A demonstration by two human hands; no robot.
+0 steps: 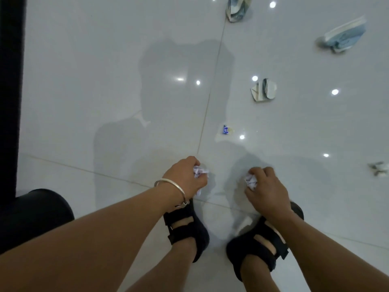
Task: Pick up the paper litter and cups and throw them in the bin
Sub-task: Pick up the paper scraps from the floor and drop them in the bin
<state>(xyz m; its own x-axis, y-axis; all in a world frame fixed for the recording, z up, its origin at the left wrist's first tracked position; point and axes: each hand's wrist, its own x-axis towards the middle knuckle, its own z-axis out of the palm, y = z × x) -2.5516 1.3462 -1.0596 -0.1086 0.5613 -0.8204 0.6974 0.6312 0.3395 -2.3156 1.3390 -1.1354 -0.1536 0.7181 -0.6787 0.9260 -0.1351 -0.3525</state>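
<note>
My left hand, with a silver bangle on its wrist, is closed around a crumpled white paper ball just above the floor. My right hand grips a second crumpled paper ball. Farther out on the white tiles lie a small blue-and-white scrap, a crushed paper cup, another flattened cup at the upper right, a third cup at the top edge, and a crumpled piece at the right edge. No bin is clearly identifiable.
My two feet in black strapped sandals stand on the glossy tile floor just below the hands. A round black object sits at the lower left, beside a dark vertical edge along the left side.
</note>
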